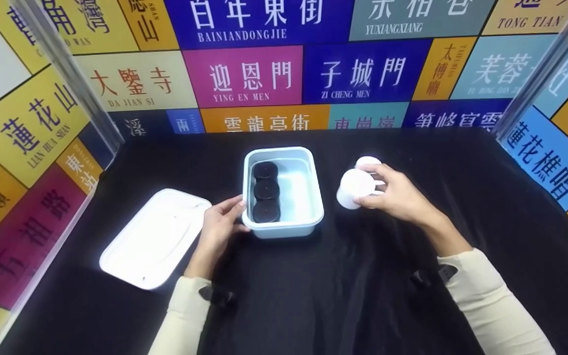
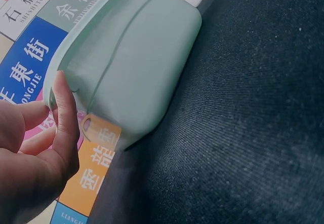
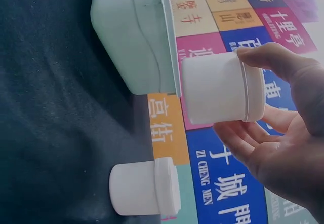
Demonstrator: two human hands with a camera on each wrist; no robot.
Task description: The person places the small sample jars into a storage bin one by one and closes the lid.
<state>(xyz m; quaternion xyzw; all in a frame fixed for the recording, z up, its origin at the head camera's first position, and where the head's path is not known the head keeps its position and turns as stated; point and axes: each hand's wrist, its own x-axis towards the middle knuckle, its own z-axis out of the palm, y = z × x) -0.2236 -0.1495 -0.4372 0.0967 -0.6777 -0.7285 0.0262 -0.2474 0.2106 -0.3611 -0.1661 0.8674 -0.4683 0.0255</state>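
My left hand (image 1: 220,219) is at the left rim of a pale green plastic food container (image 1: 296,229), thumb and finger pinching the rim in the left wrist view. Inside the container, three black round-topped items (image 1: 266,190) stand in a row along the left wall. My right hand (image 1: 402,195) grips a white lidded jar (image 3: 215,88) near its lid, holding it above the black cloth to the right of the container. A second white jar (image 3: 136,188) with a lid stands on the cloth, partly hidden behind the held jar in the head view.
A white lid (image 1: 153,239) lies on the black cloth (image 1: 284,296) left of the container. Behind the cloth rises a wall of colourful sign panels (image 1: 244,76), with similar panels at both sides. Clear upright edges (image 1: 540,74) stand at the back corners.
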